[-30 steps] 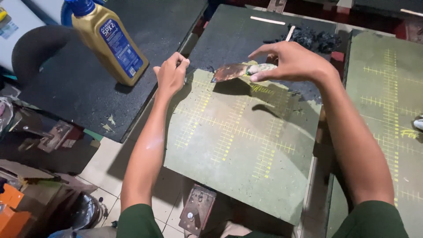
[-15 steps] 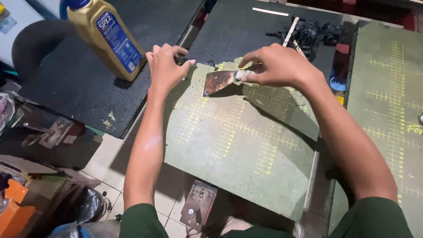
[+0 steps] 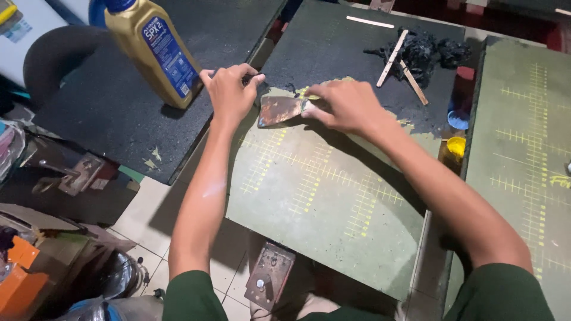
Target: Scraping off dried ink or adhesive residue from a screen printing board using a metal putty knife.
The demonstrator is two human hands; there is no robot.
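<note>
**Operator:** My right hand (image 3: pixel 348 107) has a putty scraper (image 3: pixel 279 110), fingers clamped on the handle end, the rusty blade lying flat on the green printing board (image 3: pixel 315 214) near its far edge, where black paste begins.

**Observer:** How would you expect it to handle?

**Operator:** Light, I'd judge, with a thin steel blade that's stiff but springy at the tip. The paste probably makes the blade slick, so the handle is the place to hold, index finger pressing down near the neck.

**Observer:** And the left hand?

**Operator:** My left hand (image 3: pixel 229 92) sits at the board's far left corner, fingers curled together over the edge, pinning it. That forearm runs straight out; the right arm crosses diagonally, wrist low.

**Observer:** Anything close by?

**Operator:** A gold oil bottle (image 3: pixel 156 50) on the black bench (image 3: pixel 101 113) to the left, wooden sticks (image 3: pixel 399 62) in a black lump beyond.
</note>
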